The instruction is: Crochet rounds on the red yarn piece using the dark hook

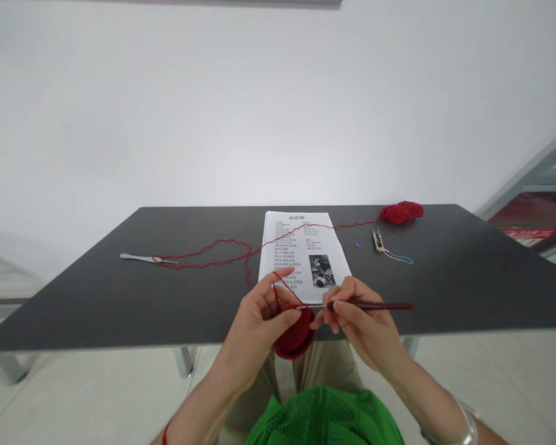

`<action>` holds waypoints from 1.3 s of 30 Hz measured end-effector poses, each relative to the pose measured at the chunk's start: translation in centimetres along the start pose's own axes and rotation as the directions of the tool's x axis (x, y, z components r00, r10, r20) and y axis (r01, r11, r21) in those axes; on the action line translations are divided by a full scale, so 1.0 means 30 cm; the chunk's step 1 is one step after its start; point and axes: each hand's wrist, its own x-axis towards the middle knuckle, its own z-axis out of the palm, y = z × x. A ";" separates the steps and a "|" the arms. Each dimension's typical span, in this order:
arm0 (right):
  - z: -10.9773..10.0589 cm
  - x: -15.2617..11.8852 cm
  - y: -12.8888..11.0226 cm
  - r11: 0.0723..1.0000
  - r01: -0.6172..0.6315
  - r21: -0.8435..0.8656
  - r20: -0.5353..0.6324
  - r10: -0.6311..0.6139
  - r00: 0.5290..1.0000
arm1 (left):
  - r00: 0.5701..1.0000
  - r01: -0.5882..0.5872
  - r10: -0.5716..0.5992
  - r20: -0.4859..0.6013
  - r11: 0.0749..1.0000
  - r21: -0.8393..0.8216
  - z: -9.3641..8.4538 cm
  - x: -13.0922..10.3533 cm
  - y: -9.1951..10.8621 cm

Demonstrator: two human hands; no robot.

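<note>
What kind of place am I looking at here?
Probably a craft workspace, though it could be a corner of a classroom or office. A dark table bears red yarn, snips and a printed sheet.

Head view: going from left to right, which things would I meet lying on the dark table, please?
Slim pale tool, printed sheet, small purple object, snips with a cord loop. The red yarn is left out, because its strand spreads across several of these.

the lone head view looked forward and down from near the tabletop [97,290], facing the wall [259,111].
</note>
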 end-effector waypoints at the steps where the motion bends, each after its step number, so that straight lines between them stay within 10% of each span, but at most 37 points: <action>1: -0.006 0.000 -0.003 0.998 0.025 -0.051 0.011 -0.024 1.000 | 1.000 -0.004 0.004 -0.006 1.000 0.014 0.001 -0.001 0.000; 10: -0.004 -0.029 -0.022 0.886 0.217 -0.410 0.057 -0.212 0.976 | 0.991 -0.046 0.060 -0.122 0.992 0.115 0.012 -0.019 -0.013; 18: 0.028 -0.069 0.008 0.567 0.422 -0.708 0.167 -0.446 0.880 | 0.951 -0.152 0.207 -0.231 0.960 0.235 0.042 -0.023 -0.023; 27: -0.028 -0.020 0.089 0.628 0.462 -0.626 0.241 -0.408 0.881 | 0.989 -0.039 0.049 -0.141 0.997 0.068 0.032 -0.007 -0.011; 29: -0.053 0.007 0.067 0.543 0.556 -0.629 0.440 -0.340 0.831 | 0.996 0.064 -0.066 -0.057 0.997 -0.038 0.015 0.003 0.000; 32: -0.068 0.029 0.040 0.231 0.770 -0.594 0.670 -0.388 0.633 | 0.980 0.201 -0.198 0.034 0.970 -0.136 0.004 0.013 0.003; 35: -0.051 0.021 0.055 -0.086 0.808 -0.583 0.740 -0.468 0.484 | 0.991 0.117 -0.123 -0.047 0.986 -0.117 0.015 0.014 -0.013; 37: -0.032 0.006 0.081 -0.015 0.739 -0.674 0.637 -0.519 0.570 | 0.994 -0.012 0.012 -0.111 1.000 -0.004 0.024 0.013 -0.022; 39: -0.017 -0.009 0.105 0.258 0.644 -0.720 0.423 -0.573 0.702 | 0.984 -0.103 0.121 -0.133 0.986 0.132 0.026 0.014 -0.025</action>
